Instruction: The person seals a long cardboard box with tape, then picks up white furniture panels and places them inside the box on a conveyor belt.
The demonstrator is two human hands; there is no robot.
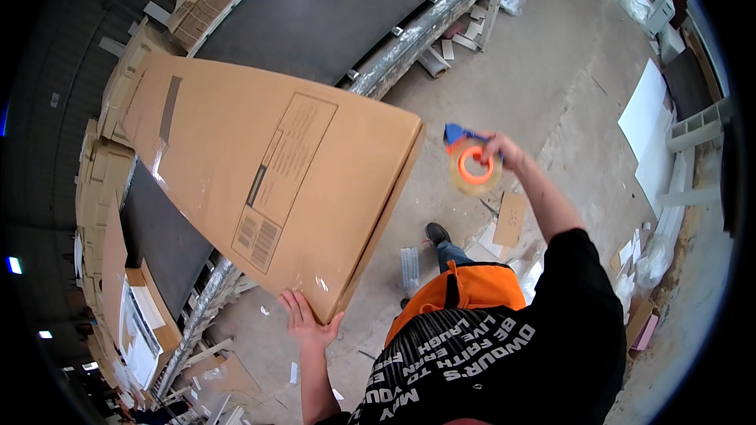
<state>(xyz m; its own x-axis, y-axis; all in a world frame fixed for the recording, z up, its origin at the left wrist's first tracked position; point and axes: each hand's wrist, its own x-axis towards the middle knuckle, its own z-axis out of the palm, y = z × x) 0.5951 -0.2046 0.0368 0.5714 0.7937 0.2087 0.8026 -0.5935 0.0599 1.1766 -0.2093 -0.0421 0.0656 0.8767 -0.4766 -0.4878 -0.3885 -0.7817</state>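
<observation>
A long, flat cardboard box [228, 149] lies across the conveyor, its near end sticking out toward me. A printed panel and barcodes show on its top face. My left hand [313, 323] grips the box's near left corner, fingers along the side and thumb at the end. To the right of the box, in mid-air, my right hand [504, 151] is closed on a tape dispenser [473, 169] with a blue head and a clear roll on an orange core. The dispenser is apart from the box. Clear tape [157, 167] shines along the box's far left edge.
The dark conveyor belt [315, 8] runs beneath the box between worn metal rails [417, 31]. Stacked cartons [209, 8] stand along its far side. An open carton [142, 323] is at lower left. Cardboard scraps [510, 219] and white sheets [646, 134] litter the concrete floor.
</observation>
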